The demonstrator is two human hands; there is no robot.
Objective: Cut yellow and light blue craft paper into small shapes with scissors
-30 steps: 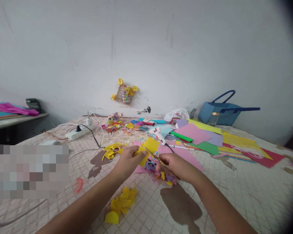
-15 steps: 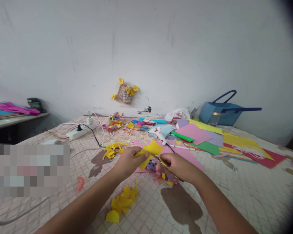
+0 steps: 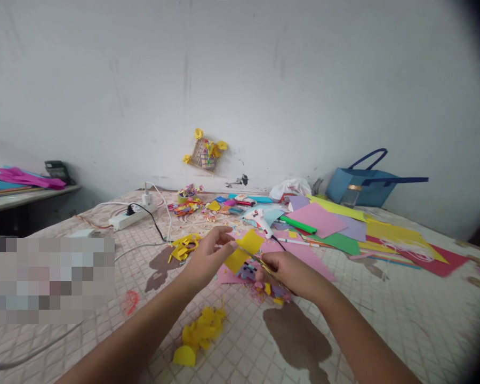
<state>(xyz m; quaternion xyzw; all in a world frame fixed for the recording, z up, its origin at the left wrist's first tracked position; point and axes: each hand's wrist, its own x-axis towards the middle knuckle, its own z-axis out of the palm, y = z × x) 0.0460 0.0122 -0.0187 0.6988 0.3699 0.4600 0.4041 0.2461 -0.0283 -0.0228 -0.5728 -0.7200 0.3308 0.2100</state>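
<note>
My right hand (image 3: pixel 290 272) grips a pair of scissors (image 3: pixel 258 260), its blades pointing up and left into a yellow paper piece (image 3: pixel 251 241). The blades cross the middle of this yellow piece, with part of it on either side. My left hand (image 3: pixel 208 258) is at the left edge of the piece, fingers and thumb spread apart, the thumb tip close to the paper. Whether the thumb touches it I cannot tell. Beneath the hands lie a pink sheet (image 3: pixel 308 258) and small coloured scraps (image 3: pixel 268 290). Yellow cut pieces (image 3: pixel 202 330) lie nearer to me.
A white glue gun (image 3: pixel 260 221) lies beyond my hands. Coloured sheets (image 3: pixel 324 218) and a blue bag (image 3: pixel 360 186) are at the right. At the left are a power strip (image 3: pixel 132 216) with cables and yellow strips (image 3: pixel 184 246). A decorated piece (image 3: pixel 206 152) leans against the wall.
My left hand has loosened its pinch on the yellow paper, and its fingers have lifted and spread. The paper has tilted slightly. The right hand stays nearly in place with the scissors.
</note>
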